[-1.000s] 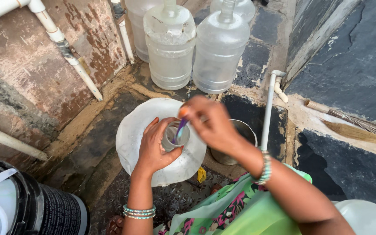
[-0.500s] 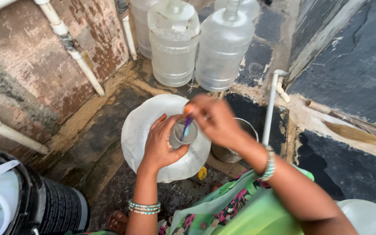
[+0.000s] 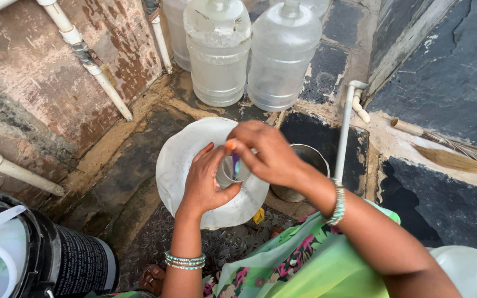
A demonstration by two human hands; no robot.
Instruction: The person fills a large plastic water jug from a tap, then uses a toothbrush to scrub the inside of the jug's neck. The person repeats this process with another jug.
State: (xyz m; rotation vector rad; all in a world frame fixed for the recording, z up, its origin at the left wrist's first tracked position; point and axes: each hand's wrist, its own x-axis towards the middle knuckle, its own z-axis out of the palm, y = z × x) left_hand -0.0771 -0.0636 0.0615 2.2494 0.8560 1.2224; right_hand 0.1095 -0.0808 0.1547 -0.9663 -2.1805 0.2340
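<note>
My left hand (image 3: 205,182) grips a steel tumbler (image 3: 232,174) above the white basin (image 3: 178,160); my right hand (image 3: 266,152) pinches a blue scrubber (image 3: 236,164) inside. Wet steel could slip and clatter down.

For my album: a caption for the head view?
Left hand holds a steel cup over a white basin; right hand reaches inside.

Soft, even daylight falls from above, with no hard shadows. The white basin (image 3: 183,160) is bright, nearly washed out. Pale glare sits on the bottles (image 3: 219,55). Focus is sharp centrally; straight pipes (image 3: 95,72) bow slightly toward the frame edges.
</note>
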